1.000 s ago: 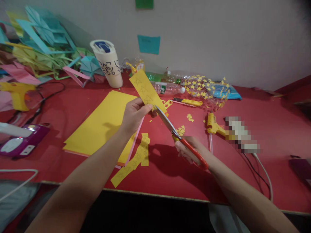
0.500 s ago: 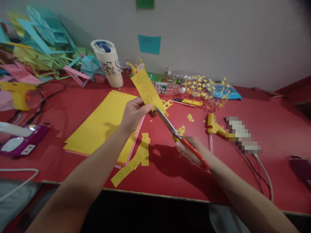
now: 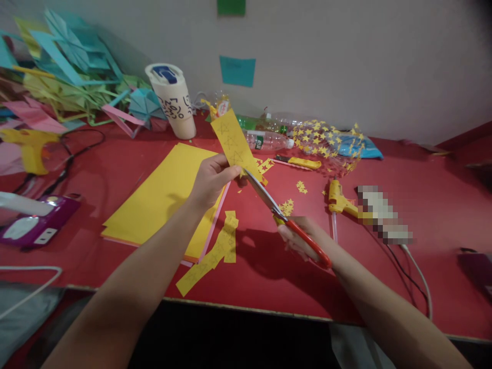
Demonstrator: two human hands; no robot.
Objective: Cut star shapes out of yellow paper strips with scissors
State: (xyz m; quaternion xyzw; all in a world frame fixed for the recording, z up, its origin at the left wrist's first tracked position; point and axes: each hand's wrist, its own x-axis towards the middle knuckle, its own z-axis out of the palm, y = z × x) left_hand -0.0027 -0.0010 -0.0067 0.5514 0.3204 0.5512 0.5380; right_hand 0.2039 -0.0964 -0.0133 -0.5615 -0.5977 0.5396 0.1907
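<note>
Between its thumb and fingers, my left hand [image 3: 213, 179] pinches a yellow paper strip [image 3: 232, 138] with several stars drawn on it. My right hand [image 3: 302, 238] grips red-handled scissors [image 3: 307, 241] whose blades point up and left. The blade tips meet the lower part of the strip beside my left thumb; whether they are fully closed is hard to see. Below lie more yellow strips with drawn stars [image 3: 219, 248]. A small pile of cut-out stars [image 3: 286, 207] sits just beyond the scissors, and a stack of yellow paper [image 3: 157, 197] lies under my left forearm.
A white tumbler [image 3: 172, 102] stands behind the paper stack. Plastic bottles [image 3: 269, 140], a yellow utility knife [image 3: 303, 163] and a star-covered clear bottle [image 3: 323, 138] lie at the back. A yellow glue gun [image 3: 338, 200] is to the right, a purple power strip [image 3: 42, 220] left.
The yellow strip has tilted slightly to the right at its top end. Both hands and the scissors stay almost where they were; the view has shifted a little.
</note>
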